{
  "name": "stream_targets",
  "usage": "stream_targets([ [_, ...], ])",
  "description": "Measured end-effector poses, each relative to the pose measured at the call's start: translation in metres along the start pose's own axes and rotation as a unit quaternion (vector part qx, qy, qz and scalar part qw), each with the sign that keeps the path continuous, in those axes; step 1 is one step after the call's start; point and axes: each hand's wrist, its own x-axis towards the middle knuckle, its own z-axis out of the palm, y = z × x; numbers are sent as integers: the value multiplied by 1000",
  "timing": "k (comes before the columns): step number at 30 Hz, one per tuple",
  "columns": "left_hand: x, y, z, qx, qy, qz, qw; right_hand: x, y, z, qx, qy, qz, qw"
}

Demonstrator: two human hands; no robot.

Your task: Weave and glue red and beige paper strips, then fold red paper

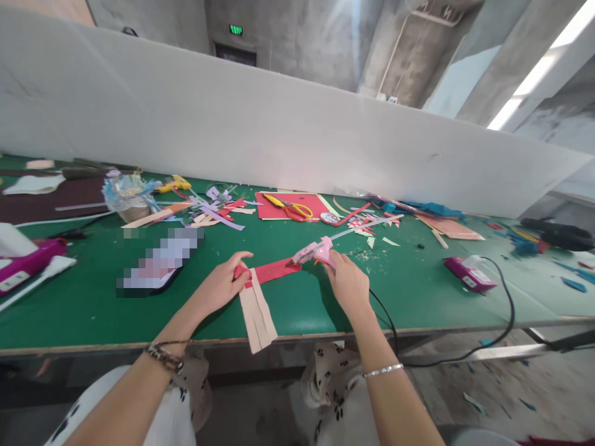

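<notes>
The red paper strip lies flat on the green table near its front edge, right in front of me, running left to right, with beige paper strips crossing under its left end and sticking out past the table edge. Red strip looks thin, light, floppy; I judge it creases and slides easily, so best pinned flat at the end with fingertips, not pinched mid-span. Beige strips look slightly stiffer, like card, cut long and narrow, side by side. My left hand presses down on the red strip's left end where it meets the beige ones, fingers spread narrow and flat, not gripping. My right hand is closed around a pink hot glue gun, nozzle touching the red strip's right end; a clear glue stick pokes out the back, black cord trails off over the table edge. Gun looks rigid plastic, tip likely hot, hold by the handle only. Further out: red sheet with yellow-handled scissors on it, paper scraps in several colours, a second yellow glue gun, a purple box at right, white partition wall behind.
</notes>
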Motion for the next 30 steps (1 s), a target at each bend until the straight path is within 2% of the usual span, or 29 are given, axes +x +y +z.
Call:
stream_targets([
  [26,-1,0,-1,-5,1,-4,1000,5,27,3,6,15,48,999],
  [30,0,-2,0,-5,0,4,1000,8,42,6,43,25,104,993],
])
